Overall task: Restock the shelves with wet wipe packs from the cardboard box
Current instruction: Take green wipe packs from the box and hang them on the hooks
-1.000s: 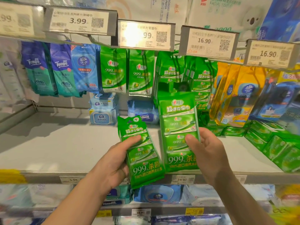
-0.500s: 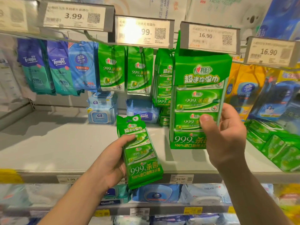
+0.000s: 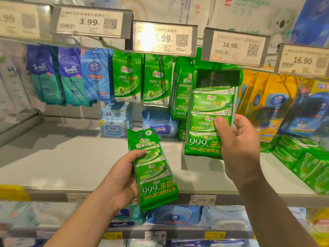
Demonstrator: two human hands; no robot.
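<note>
My right hand point(image 3: 238, 145) grips a green wet wipe multipack point(image 3: 210, 111) by its lower right side, lifted upright so its top sits just under the 16.90 price tag point(image 3: 235, 47), in front of identical green packs point(image 3: 181, 97) hanging on the hook. My left hand point(image 3: 122, 182) holds a second green wet wipe pack point(image 3: 154, 172) low in front of the white shelf point(image 3: 62, 161), tilted slightly left. The cardboard box is out of view.
Blue and teal Tempo packs point(image 3: 58, 77) and single green packs point(image 3: 142, 79) hang to the left. Blue tub packs point(image 3: 115, 122) stand at the shelf back. Yellow packs point(image 3: 267, 104) hang on the right, with green packs point(image 3: 306, 157) piled below. A lower shelf point(image 3: 174, 218) holds blue packs.
My right hand has raised its green pack from above the shelf up to the hook under the 16.90 tag. My left hand has kept its pack nearly still.
</note>
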